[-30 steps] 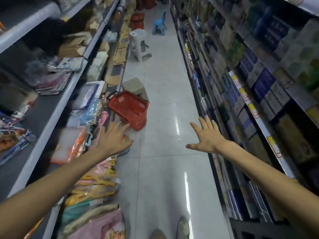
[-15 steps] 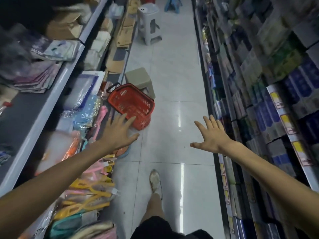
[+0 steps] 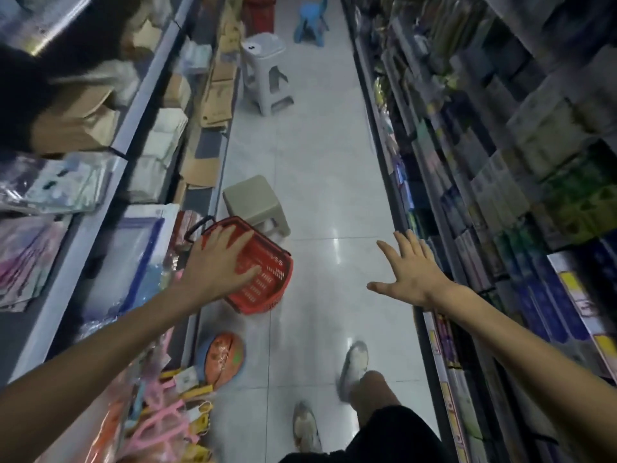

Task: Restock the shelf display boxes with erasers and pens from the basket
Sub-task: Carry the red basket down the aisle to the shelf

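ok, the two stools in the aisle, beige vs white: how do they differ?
Height: the beige stool is low and squat, while the white stool stands taller on longer legs.
Place: the beige stool sits right behind the red basket, while the white stool is farther down the aisle.
Colour: the beige stool is tan, the white stool pale grey-white.
Shared: both stand upright on the floor, towards the aisle's left side.

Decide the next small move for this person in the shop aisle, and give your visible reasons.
Probably lower the left hand to the black handle of the red basket and grip it. The left hand is spread open over the basket in this view, the right hand is open too, neither holds anything, and the stock is meant to come from that basket.
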